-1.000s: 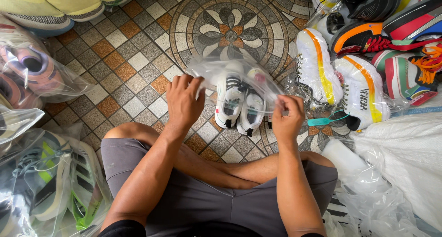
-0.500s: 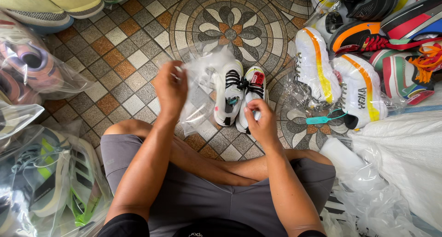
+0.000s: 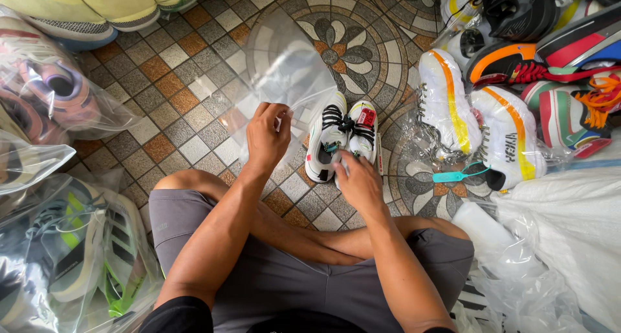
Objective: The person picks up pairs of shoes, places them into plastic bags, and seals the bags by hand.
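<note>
Head view: at frame centre, a person seated cross-legged on a patterned tile floor (image 3: 194, 94) handles a clear plastic bag (image 3: 284, 68) and a pair of white sneakers (image 3: 343, 136). The left hand (image 3: 268, 136) is closed, pinching the bag's lower edge; the film rises toward the upper centre, open and slack. The right hand (image 3: 359, 184) rests curled on the heels of the 2 shoes, which lie side by side, soles down, just right of the bag.

The bag looks light, limp and slippery, best held at its rim. The shoes appear light but firm, easiest gripped together at the heels.

More bagged shoes (image 3: 58, 249) fill the lower left; 2 white-and-yellow sneakers (image 3: 479, 123) lie at right.
</note>
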